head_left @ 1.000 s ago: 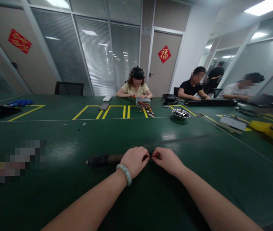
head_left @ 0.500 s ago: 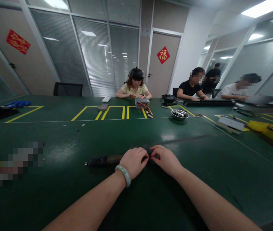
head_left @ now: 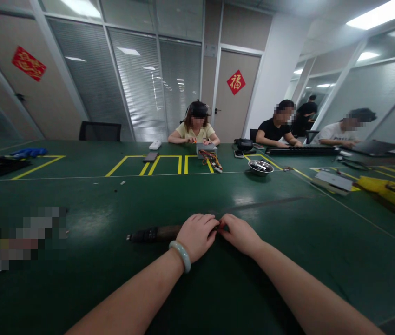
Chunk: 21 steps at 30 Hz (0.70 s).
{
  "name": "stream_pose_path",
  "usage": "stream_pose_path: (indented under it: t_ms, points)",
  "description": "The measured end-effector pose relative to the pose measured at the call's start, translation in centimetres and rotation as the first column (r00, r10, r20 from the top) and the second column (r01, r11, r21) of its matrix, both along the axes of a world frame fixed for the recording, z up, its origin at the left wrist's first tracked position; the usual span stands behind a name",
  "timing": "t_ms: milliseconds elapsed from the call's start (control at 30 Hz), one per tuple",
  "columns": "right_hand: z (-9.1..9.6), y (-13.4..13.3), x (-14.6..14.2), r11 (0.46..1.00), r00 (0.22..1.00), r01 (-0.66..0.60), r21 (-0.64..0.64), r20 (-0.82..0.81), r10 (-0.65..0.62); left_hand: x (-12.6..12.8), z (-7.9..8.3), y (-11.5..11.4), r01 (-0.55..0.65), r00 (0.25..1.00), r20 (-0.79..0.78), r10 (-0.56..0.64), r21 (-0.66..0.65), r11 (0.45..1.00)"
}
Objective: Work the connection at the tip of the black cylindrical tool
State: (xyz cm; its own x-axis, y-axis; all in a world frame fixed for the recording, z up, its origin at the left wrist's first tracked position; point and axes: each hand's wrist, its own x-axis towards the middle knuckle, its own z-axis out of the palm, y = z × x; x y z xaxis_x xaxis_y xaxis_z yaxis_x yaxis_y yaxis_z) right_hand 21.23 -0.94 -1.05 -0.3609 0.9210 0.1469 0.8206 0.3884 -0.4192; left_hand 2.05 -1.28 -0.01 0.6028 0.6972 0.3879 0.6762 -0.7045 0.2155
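Observation:
A dark electric screwdriver [head_left: 164, 233] lies sideways on the green table, its narrow metal tip pointing left. My left hand [head_left: 197, 235], with a pale green bangle [head_left: 181, 256] at the wrist, is closed over the tool's rear part and hides it. Against its fingertips, my right hand [head_left: 240, 235] is closed in a pinch at the tool's right end. What the right fingers hold is tiny and mostly hidden; a bit of reddish colour shows there. A dark cord or streak [head_left: 270, 203] runs off to the right behind my hands.
Farther back stand a metal bowl [head_left: 260, 168] and a grey box with coloured wires [head_left: 207, 150], where a person [head_left: 196, 123] works. Right lie a white-grey box [head_left: 332, 181] and a yellow bag [head_left: 385, 188]. A blurred-out object [head_left: 26, 239] lies left. More people sit at the right.
Both hands stay together at the screwdriver's right end, the fingers shifting slightly and the right fingertips drawing closer to the left ones. The whole view has moved a little.

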Motion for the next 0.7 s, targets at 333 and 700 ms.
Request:
stream_pose_path:
  t_ms: [333, 700]
  points:
    - [-0.05, 0.00, 0.21, 0.997, 0.998, -0.069, 0.024, -0.009, 0.069, -0.23, -0.19, 0.01, -0.026, 0.999, 0.026, 0.027, -0.022, 0.999]
    - [0.10, -0.01, 0.22, 0.998, 0.996, -0.060, -0.008, -0.066, 0.059, -0.30, -0.69, 0.62, -0.016, 0.999, 0.035, 0.019, -0.094, 0.995]
